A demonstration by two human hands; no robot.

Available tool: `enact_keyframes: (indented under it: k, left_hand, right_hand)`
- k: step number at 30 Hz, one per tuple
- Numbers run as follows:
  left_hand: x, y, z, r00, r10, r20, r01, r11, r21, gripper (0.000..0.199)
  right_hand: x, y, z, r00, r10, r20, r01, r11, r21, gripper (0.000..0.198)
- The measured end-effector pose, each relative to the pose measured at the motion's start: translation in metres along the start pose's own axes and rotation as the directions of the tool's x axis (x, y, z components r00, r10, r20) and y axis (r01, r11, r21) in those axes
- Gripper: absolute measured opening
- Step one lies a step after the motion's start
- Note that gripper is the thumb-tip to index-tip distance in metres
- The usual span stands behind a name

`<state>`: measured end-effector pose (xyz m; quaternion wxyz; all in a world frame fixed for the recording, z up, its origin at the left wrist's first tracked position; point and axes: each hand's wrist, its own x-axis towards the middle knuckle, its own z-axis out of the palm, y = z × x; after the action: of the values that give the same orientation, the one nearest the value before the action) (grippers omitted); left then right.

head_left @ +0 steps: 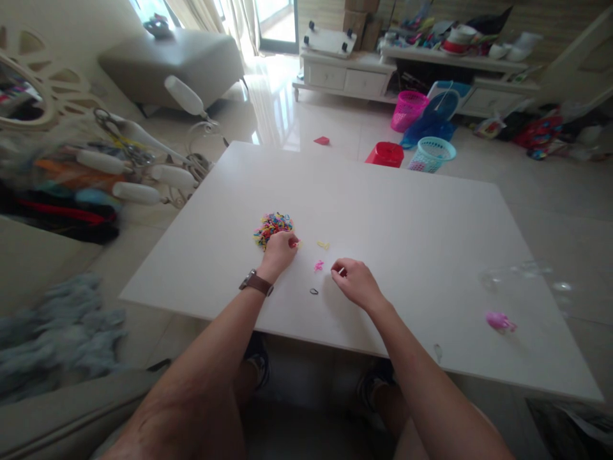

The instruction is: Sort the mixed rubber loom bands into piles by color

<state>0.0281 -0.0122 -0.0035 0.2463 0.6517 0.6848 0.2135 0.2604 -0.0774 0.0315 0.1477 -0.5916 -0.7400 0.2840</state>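
Observation:
A heap of small multicoloured elastic bands (274,225) lies left of centre on the white table (407,217). My left hand (279,252), with a brown-strapped watch on its wrist, is at the heap's near right edge. Its thumb and fingers are pinched on a tiny yellowish elastic band (297,243). To the right are a few yellow bands (323,245), a small pink cluster of bands (318,266) and one black band (313,291). My right hand (355,280) hovers beside the pink cluster, fingers curled towards the thumb; whatever they pinch, if anything, is too small to see.
A pink packet-like item (499,321) and a clear object (510,275) are at the table's right. Beyond the far edge stand a red stool (387,153), a light-blue basket (435,150) and a pink basket (409,110). A white-armed lamp (138,193) is close to the left edge.

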Motion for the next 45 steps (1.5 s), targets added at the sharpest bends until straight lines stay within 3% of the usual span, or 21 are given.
enact_keyframes:
  k: [7,15,19,24,45]
  left_hand:
    - [0.002,-0.006,0.005,0.999,0.043,-0.011,-0.043,0.999,0.003,0.027]
    - [0.003,-0.01,0.007,0.997,0.078,0.021,-0.08,0.988,0.132,0.035]
    - [0.002,-0.011,0.008,0.994,0.069,0.079,-0.085,0.972,0.219,0.025]
    - [-0.001,-0.007,0.002,0.996,0.066,0.055,-0.078,0.965,0.25,0.021]
    - [0.006,-0.003,-0.016,0.994,-0.114,-0.001,0.113,0.99,0.087,0.021]
  right_hand:
    - [-0.001,0.0,-0.001,1.0,-0.007,0.017,0.007,1.0,-0.005,0.015]
    - [-0.002,-0.001,-0.003,0.999,-0.003,0.036,0.004,1.0,-0.027,0.015]
    - [-0.002,-0.002,-0.003,0.998,-0.002,0.061,0.004,0.999,-0.04,0.015]
    - [-0.003,-0.002,-0.003,0.998,-0.004,0.07,0.008,0.999,-0.048,0.016]
    - [-0.001,0.003,-0.006,0.999,0.017,0.037,-0.014,0.997,-0.071,0.016]
